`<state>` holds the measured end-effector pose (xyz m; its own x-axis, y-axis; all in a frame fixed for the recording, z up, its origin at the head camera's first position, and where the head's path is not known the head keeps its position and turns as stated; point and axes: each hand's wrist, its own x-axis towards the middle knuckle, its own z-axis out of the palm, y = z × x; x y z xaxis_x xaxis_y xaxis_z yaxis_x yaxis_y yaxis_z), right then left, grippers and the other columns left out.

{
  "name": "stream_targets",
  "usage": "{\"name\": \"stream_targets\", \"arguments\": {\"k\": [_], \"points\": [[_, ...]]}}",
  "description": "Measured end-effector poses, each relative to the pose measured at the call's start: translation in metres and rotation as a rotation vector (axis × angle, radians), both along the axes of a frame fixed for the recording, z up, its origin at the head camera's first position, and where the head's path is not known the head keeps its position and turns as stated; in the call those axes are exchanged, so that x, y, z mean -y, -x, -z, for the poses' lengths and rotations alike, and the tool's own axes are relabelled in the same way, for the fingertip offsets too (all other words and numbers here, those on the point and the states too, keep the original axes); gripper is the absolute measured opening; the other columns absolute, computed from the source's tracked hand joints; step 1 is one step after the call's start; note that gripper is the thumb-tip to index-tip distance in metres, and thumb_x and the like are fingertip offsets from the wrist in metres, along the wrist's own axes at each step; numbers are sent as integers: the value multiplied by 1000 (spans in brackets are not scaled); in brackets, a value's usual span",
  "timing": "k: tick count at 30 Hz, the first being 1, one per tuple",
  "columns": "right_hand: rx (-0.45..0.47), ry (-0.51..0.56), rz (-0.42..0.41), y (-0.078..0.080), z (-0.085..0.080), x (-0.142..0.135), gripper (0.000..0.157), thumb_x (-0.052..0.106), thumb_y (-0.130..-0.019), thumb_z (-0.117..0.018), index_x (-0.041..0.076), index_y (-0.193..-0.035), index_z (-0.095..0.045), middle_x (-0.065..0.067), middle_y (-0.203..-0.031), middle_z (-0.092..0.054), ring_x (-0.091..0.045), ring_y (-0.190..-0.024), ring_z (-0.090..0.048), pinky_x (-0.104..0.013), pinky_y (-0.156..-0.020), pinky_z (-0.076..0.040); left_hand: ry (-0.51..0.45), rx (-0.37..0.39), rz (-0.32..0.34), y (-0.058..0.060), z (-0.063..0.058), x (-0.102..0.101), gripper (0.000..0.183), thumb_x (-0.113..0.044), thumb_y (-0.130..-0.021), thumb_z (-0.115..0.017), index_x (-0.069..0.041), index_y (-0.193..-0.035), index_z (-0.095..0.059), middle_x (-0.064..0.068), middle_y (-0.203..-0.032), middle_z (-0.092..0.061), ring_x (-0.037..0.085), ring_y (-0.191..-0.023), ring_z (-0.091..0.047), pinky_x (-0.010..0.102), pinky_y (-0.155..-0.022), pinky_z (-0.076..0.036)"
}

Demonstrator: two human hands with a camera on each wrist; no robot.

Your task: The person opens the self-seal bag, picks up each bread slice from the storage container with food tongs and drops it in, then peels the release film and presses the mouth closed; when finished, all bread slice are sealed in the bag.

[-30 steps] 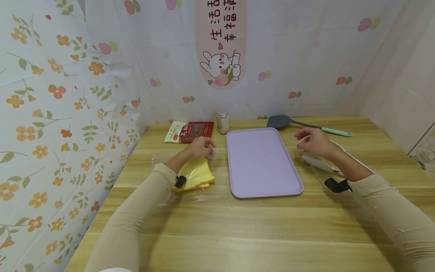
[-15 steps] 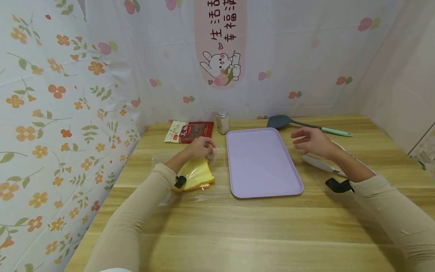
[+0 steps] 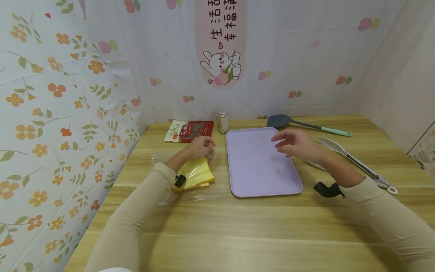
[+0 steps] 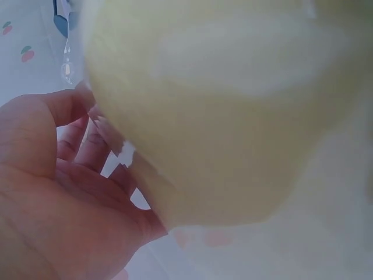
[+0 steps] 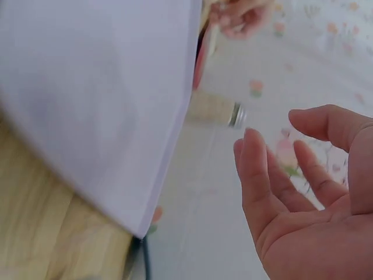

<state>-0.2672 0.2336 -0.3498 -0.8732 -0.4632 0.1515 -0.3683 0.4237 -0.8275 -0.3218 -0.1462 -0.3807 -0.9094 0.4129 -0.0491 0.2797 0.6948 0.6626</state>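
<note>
On the left of the table lies a clear plastic bag (image 3: 217,189) with yellow slices (image 3: 198,173) inside. My left hand (image 3: 201,147) pinches the far edge of this bag; in the left wrist view, thumb and fingers (image 4: 76,131) meet at the clear film, and the yellow fills most of that picture. A lilac rectangular tray (image 3: 259,166) sits in the middle. Over its right side my right hand (image 3: 297,145) hovers with nothing in it. Seen in the right wrist view, its fingers (image 5: 254,175) are loosely bent, thumb apart from them.
Tongs (image 3: 361,164) with pale tips lie to the right, partly under my right forearm. Behind the tray are a dark turner (image 3: 279,121) with a mint handle, a small glass jar (image 3: 223,124) and a red spice pouch (image 3: 195,131). Patterned cloth hangs at the back and left.
My right hand has moved left from beside the tongs to over the tray's right side, leaving more of the tongs in sight. The left hand and bag have stayed put.
</note>
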Motion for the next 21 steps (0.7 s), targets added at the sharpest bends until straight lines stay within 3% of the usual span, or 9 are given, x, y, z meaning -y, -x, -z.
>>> {"name": "stream_targets", "arguments": {"k": [2, 9, 14, 21], "points": [[3, 8, -5, -2, -1, 9, 29, 0, -90, -68, -6, -118, -62, -28, -120, -63, -9, -94, -69, -36, -61, -59, -7, 11, -1, 0, 0, 0, 17, -4, -95, -54, 0, -110, -63, 9, -92, -71, 18, -82, -64, 25, -67, -46], [25, 23, -14, -7, 1, 40, 23, 0, -90, -69, -5, -112, -64, -27, -113, -65, -34, -95, -70, -36, -59, -58, -27, 64, 28, 0, -3, 4, 9, 1, -92, -52, 0, -95, -60, 12, -95, -72, 20, -86, -65, 24, -69, -46], [79, 29, -58, -11, 8, 60, 30, -1, -90, -67, -5, -119, -59, -29, -113, -66, -33, -92, -70, -36, -59, -58, 18, 43, 58, 1, -5, 5, 15, 1, -90, -51, -3, -86, -65, 9, -94, -73, 18, -80, -62, 25, -71, -45], [165, 19, -136, -25, 18, 86, 33, 1, -91, -65, -8, -121, -57, -26, -107, -68, -33, -88, -70, -36, -57, -56, 72, 97, 106, 0, -11, 7, 15, 0, -94, -52, 0, -95, -67, 11, -98, -70, 17, -85, -56, 27, -77, -42]]}}
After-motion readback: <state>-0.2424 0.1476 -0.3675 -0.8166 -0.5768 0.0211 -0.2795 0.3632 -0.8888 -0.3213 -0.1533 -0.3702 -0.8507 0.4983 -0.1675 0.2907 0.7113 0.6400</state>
